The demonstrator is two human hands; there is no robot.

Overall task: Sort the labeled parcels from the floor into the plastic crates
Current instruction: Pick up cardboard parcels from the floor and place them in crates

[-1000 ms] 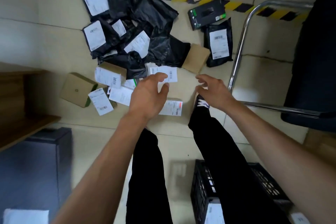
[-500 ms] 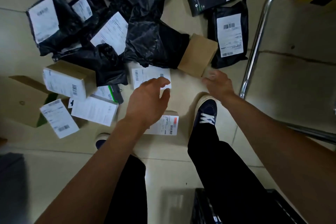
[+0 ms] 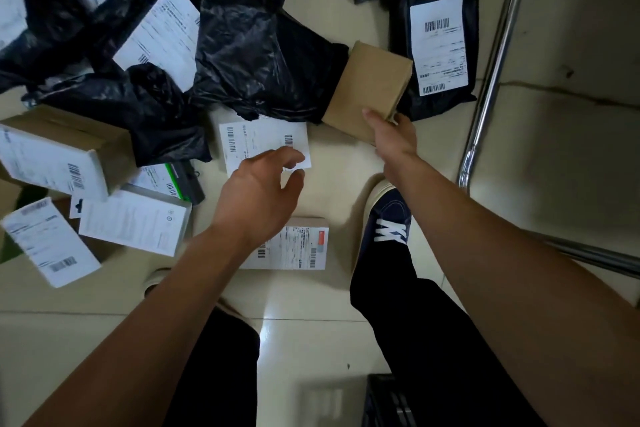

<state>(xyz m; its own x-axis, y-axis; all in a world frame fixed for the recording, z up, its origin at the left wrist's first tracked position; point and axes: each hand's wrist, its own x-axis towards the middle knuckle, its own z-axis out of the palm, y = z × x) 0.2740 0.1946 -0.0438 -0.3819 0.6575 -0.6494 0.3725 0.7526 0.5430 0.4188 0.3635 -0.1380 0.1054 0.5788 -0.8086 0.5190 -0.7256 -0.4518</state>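
— Where's your right hand?
— My right hand (image 3: pixel 391 135) grips the near corner of the plain brown box (image 3: pixel 369 90), thumb on top, fingers curled under its edge. The box lies partly tucked beneath the black bag pile (image 3: pixel 249 55), and just beyond my knuckles sits a black mailer (image 3: pixel 438 45) with a white label.

— And the left?
— My left hand (image 3: pixel 263 191) hovers with loosely spread fingers above the white labeled parcel (image 3: pixel 265 144); whether the fingertips touch it, I can't quite tell. Nearer my wrist lies a small red-marked parcel (image 3: pixel 294 248).

— The crate?
— A dark crate (image 3: pixel 384 402) shows behind my leg, blurred.
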